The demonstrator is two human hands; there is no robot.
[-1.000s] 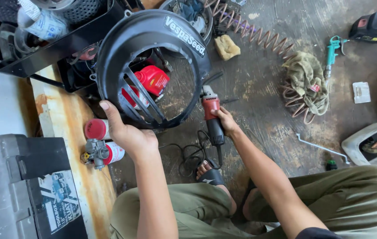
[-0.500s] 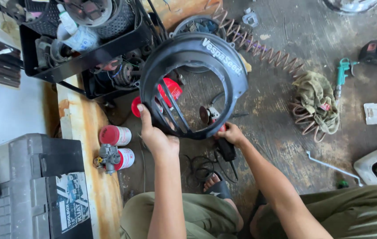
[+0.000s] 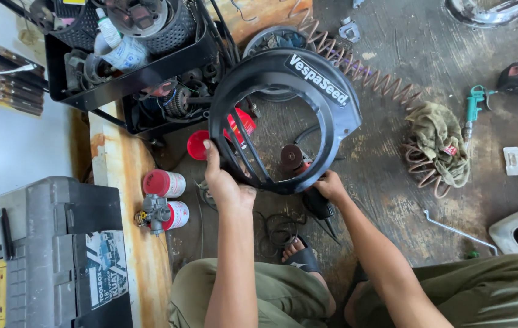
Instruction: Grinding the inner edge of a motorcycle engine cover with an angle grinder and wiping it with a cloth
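Note:
A black round plastic shroud (image 3: 332, 103) with a slatted grille and a large opening is held up over the concrete floor. My left hand (image 3: 224, 182) grips its lower left rim by the grille. At the lower right rim, my right hand (image 3: 330, 185) holds the edge. A red and black angle grinder (image 3: 293, 159) lies on the floor beneath, its disc showing through the opening. My sandalled foot (image 3: 298, 252) rests just below it.
A grey toolbox (image 3: 52, 255) lies at lower left beside a wooden plank (image 3: 126, 182) bearing two red-capped cans (image 3: 165, 183) and a small metal carburettor (image 3: 152, 212). A black crate of parts (image 3: 125, 61) stands behind. A coiled hose (image 3: 380, 79), rag (image 3: 441, 143), teal air gun (image 3: 472, 109) and wrench (image 3: 456, 229) lie right.
My right hand has let go of the angle grinder and taken the shroud's lower rim. The shroud now sits more to the right, over the grinder, with both hands on it.

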